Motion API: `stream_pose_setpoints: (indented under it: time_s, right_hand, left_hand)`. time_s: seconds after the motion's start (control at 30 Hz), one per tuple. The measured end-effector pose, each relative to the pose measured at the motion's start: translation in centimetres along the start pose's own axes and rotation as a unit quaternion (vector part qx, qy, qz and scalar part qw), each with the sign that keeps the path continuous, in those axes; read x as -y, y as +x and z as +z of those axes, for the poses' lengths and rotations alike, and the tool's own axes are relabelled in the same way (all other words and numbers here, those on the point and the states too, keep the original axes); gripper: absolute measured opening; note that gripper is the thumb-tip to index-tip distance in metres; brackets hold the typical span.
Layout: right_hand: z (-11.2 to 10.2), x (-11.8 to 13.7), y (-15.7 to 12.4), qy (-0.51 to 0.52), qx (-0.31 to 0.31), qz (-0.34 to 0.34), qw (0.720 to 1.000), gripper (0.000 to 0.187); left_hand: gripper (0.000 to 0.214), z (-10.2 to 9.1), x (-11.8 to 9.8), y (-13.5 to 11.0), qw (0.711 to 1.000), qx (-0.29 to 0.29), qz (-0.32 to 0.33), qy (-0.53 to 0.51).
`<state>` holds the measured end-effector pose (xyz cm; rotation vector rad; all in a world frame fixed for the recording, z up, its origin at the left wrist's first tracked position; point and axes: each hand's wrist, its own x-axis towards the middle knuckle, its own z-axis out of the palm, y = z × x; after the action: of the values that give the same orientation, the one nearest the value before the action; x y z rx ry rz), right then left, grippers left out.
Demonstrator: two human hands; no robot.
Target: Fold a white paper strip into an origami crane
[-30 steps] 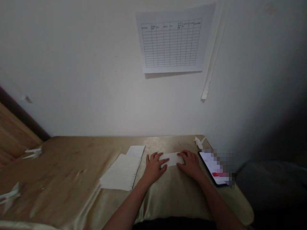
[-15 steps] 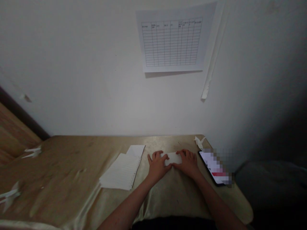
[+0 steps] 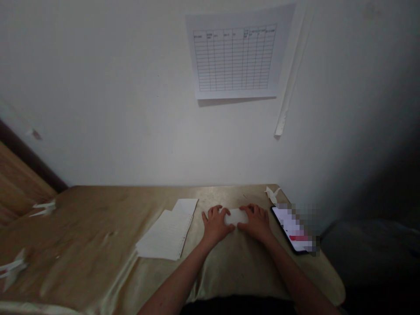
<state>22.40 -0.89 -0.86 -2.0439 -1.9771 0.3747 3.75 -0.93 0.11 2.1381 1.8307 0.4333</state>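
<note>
Fingers (image 3: 218,212) of left hand (image 3: 215,224) and right hand (image 3: 257,222) lie flat, uncurled, pressing both ends of folded white paper (image 3: 236,215) onto table (image 3: 98,227), near its far edge. Paper stack (image 3: 167,234) just left; phone (image 3: 293,228) just right.

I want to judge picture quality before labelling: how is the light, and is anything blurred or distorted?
Head view: dim overall, the picture's right side in deep shadow; the wall chart casts a shadow beneath; the phone screen is partly pixelated; the table looks smeared at far left; left hand, right hand and the white paper between them are fairly sharp.
</note>
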Motion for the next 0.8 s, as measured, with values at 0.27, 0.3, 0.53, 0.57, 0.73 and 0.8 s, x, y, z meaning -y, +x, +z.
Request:
stream_pose_setpoints:
  time_s: [0.27, 0.3, 0.53, 0.57, 0.73, 0.8]
  right_hand:
    - [-0.2, -0.9, 0.2, 0.020, 0.010, -0.012, 1.000, 0.066]
    - [-0.3, -1.1, 0.3, 0.022, 0.014, -0.013, 1.000, 0.065]
    - [-0.6, -2.0, 0.9, 0.033, 0.043, -0.013, 0.998, 0.064]
    - [-0.6, -2.2, 0.9, 0.036, 0.046, -0.013, 0.998, 0.064]
    - [-0.6, -3.1, 1.1, 0.048, 0.049, -0.029, 0.997, 0.066]
    - [-0.6, -3.4, 1.3, 0.051, 0.056, -0.033, 0.997, 0.067]
  left_hand:
    - [0.045, -0.7, 1.5, 0.0, 0.999, 0.017, 0.021, -0.019]
    - [0.046, -0.7, 1.8, 0.1, 0.999, 0.019, 0.025, -0.020]
    - [0.054, -0.7, 3.7, 0.5, 0.998, 0.030, 0.050, -0.017]
    - [0.054, -0.7, 3.9, 0.6, 0.998, 0.031, 0.054, -0.018]
    - [0.054, -0.8, 4.8, 0.5, 0.997, 0.034, 0.070, -0.017]
    - [0.054, -0.9, 5.1, 0.5, 0.997, 0.036, 0.071, -0.017]
